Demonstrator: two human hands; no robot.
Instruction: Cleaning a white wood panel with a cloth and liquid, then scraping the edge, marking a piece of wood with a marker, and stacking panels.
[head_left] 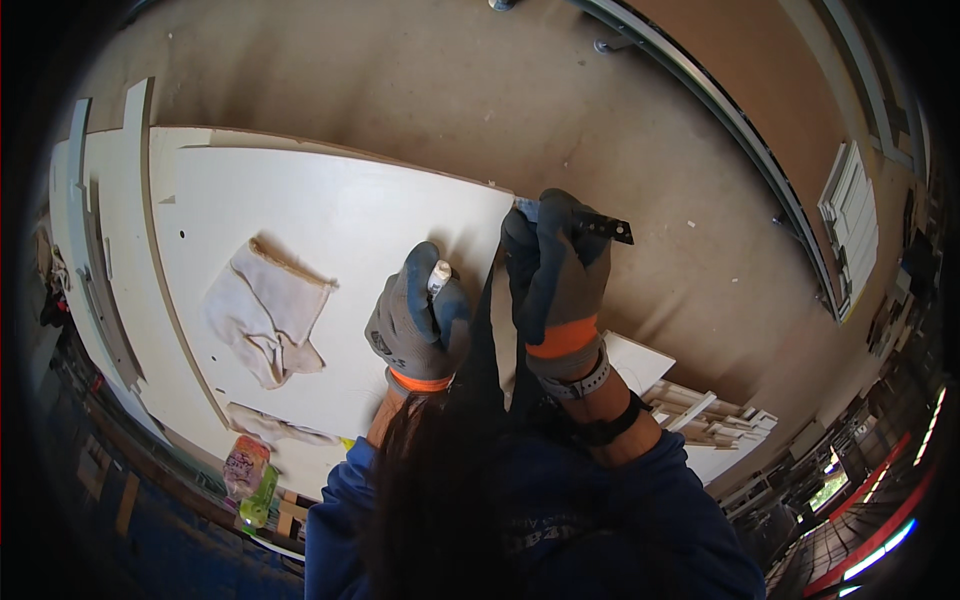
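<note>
My left hand (pixel 420 315), in a grey-and-blue work glove with an orange cuff, is closed around a small white tube-like thing (pixel 440 275). Only its end shows above the fingers, over the right part of a white panel (pixel 340 200). My right hand (pixel 560 265), gloved the same way, grips a flat black tool (pixel 608 229) at the panel's right corner. The tool's end with round holes sticks out to the right; the fingers hide most of the rest. A crumpled whitish cloth (pixel 268 310) lies on the panel, left of my left hand.
Long narrow strips (pixel 140 190) lie along the left side. A second cloth (pixel 280 425) and a pink-and-green package (pixel 250 475) are at the lower left. White pieces (pixel 710 415) are stacked at the lower right. A long dark-edged table (pixel 720 110) stands beyond the floor at the upper right.
</note>
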